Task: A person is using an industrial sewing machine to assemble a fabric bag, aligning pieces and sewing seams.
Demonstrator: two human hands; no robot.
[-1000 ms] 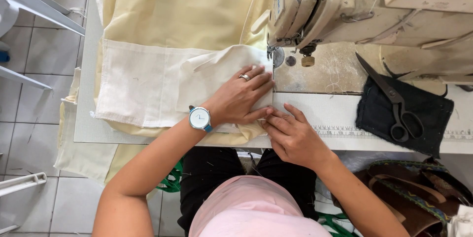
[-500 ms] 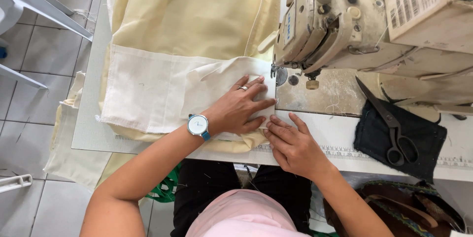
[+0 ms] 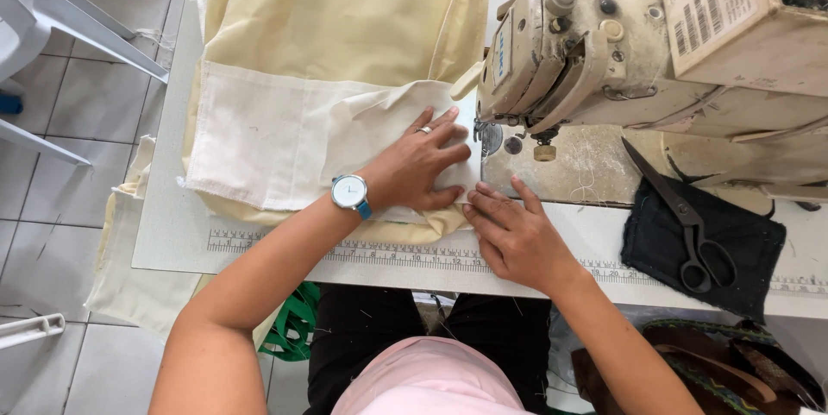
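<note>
Cream fabric (image 3: 345,27) lies spread over the left half of the sewing table (image 3: 172,234), its paler pocket panel (image 3: 276,135) toward the near edge and a fold hanging over that edge, so the seam end sits right by the needle. Nearest me, the right hand (image 3: 513,238) rests flat at the near edge, fingers together, pinching nothing that I can see, its fingertips pinning the folded corner. Just beyond it the left hand (image 3: 423,165), with a wristwatch (image 3: 349,192) and a ring, presses open-palmed on the panel, fingers spread, seemingly to keep the layers smooth and aligned. Scissors (image 3: 686,221) lie on a dark cloth (image 3: 733,247) at the right near edge, within reach. Farther back stands the worn sewing machine (image 3: 586,53), its presser foot (image 3: 483,132) just beside the left fingertips.
</note>
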